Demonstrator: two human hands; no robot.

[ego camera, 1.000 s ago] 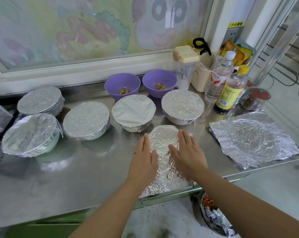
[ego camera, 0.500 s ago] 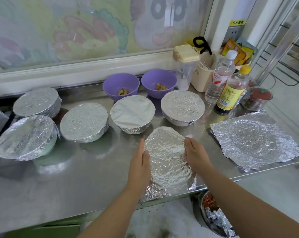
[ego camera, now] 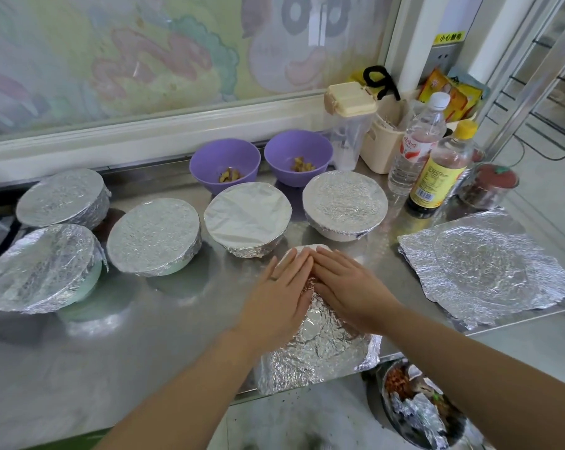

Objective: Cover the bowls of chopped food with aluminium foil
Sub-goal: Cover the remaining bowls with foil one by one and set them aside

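Observation:
A crinkled foil sheet (ego camera: pixel 320 352) lies at the steel counter's front edge. My left hand (ego camera: pixel 282 295) and my right hand (ego camera: pixel 349 289) press flat on it side by side, fingers straight and fingertips meeting at its far end. Two open purple bowls (ego camera: pixel 224 164) (ego camera: pixel 299 155) with chopped food stand at the back. In front of them sit several foil-covered bowls, among them ones at centre (ego camera: pixel 248 219), right (ego camera: pixel 345 204) and left (ego camera: pixel 154 237). A second loose foil sheet (ego camera: pixel 482 271) lies flat at the right.
Two bottles (ego camera: pixel 417 144) (ego camera: pixel 440 172), a clear lidded jug (ego camera: pixel 350 125), a beige holder and a small jar (ego camera: pixel 488 186) crowd the back right corner. Below the counter edge, a bin (ego camera: pixel 417 414) holds foil scraps. A window sill runs along the back.
My hands were at the foil's two sides half a second ago; now they have come together over its far middle, pressing it flat. The view has shifted slightly.

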